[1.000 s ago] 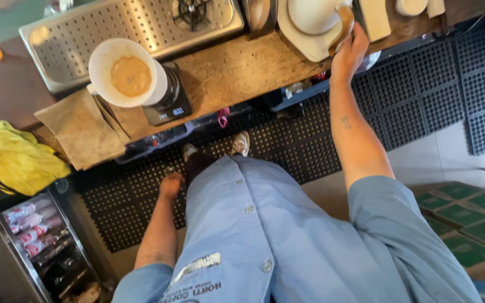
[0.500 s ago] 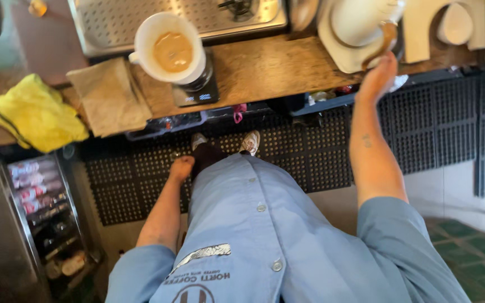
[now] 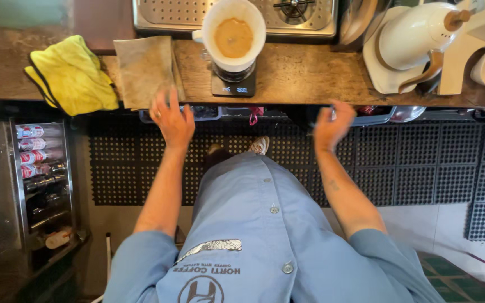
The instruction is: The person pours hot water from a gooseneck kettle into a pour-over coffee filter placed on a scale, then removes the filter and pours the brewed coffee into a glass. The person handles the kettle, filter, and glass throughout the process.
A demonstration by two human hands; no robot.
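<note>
Hands are both empty: left hand [image 3: 172, 120] spread flat beside one brown folded cloth [image 3: 144, 70], right hand [image 3: 331, 126] loosely curled at wooden counter [image 3: 304, 73] edge. One white cone dripper [image 3: 234, 33] sits on one scale [image 3: 234, 84].

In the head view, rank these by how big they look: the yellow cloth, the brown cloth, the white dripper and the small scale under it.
1. yellow cloth and brown cloth: about alike, so I won't rank them apart.
2. white dripper.
3. scale, mostly hidden beneath the dripper, so its true size is unsure.
</note>
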